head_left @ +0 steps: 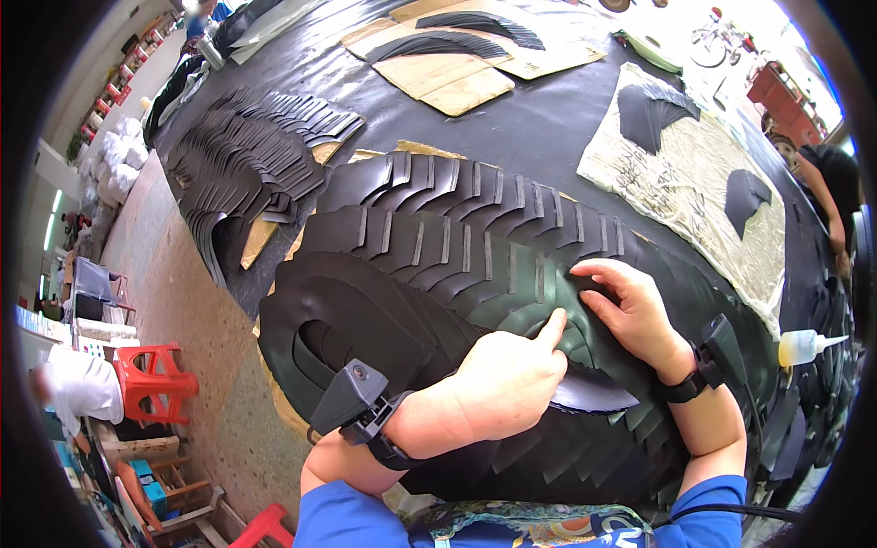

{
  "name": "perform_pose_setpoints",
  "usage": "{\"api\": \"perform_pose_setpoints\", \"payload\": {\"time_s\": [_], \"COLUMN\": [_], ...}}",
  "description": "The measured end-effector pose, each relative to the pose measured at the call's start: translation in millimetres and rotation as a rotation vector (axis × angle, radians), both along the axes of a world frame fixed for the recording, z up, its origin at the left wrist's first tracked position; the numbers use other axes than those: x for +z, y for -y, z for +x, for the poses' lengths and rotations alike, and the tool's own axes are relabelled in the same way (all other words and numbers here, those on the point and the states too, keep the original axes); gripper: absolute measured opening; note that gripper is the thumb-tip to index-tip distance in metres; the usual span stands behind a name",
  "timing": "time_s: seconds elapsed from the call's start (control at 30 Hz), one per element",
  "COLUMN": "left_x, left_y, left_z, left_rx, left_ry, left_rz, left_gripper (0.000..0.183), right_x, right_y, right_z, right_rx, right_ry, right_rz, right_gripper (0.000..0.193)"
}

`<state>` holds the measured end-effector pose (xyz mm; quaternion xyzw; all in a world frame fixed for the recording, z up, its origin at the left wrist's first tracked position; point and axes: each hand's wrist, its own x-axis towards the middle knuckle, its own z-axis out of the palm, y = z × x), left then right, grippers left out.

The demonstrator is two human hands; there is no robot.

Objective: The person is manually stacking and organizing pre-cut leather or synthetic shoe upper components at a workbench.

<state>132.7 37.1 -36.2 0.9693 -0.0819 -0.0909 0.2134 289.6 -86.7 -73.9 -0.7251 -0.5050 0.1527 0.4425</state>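
Note:
Overlapping black sheet pieces [438, 247], shaped like scales or feathers, lie in rows in front of me. My left hand [512, 379] presses its outstretched index finger on a small curved piece [573, 340]; its other fingers curl under, and what they may hold is hidden. On the right side of that spot, my right hand [630, 306] touches the layered sheets with its fingers bent and thumb and index apart. Just below my left hand, a pointed piece [594, 395] shows a shiny, paler surface.
Stacked black pieces [247, 155] lie at the far left. Cardboard [457, 87] at the back and a pale cloth [676, 183] at right carry more. A bottle of yellowish liquid [797, 348] is by my right arm. Red stools [151, 384] stand left; another person's arm [827, 205] shows right.

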Motion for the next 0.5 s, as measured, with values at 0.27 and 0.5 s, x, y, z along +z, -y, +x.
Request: {"api": "perform_pose_setpoints", "payload": {"time_s": [0.27, 0.5], "left_x": [2.4, 29.9], "left_y": [-7.2, -37.9], "left_z": [-0.9, -5.9], "left_rx": [0.023, 0.051], "left_ry": [0.058, -0.003], "left_rz": [-0.112, -0.730], "left_gripper": [0.018, 0.041], "right_x": [16.7, 14.4], "right_y": [1.4, 7.2], "right_z": [-9.6, -6.1], "right_rx": [0.115, 0.039], "right_ry": [0.678, 0.707], "right_rz": [-0.348, -0.069], "right_gripper": [0.040, 0.030]}}
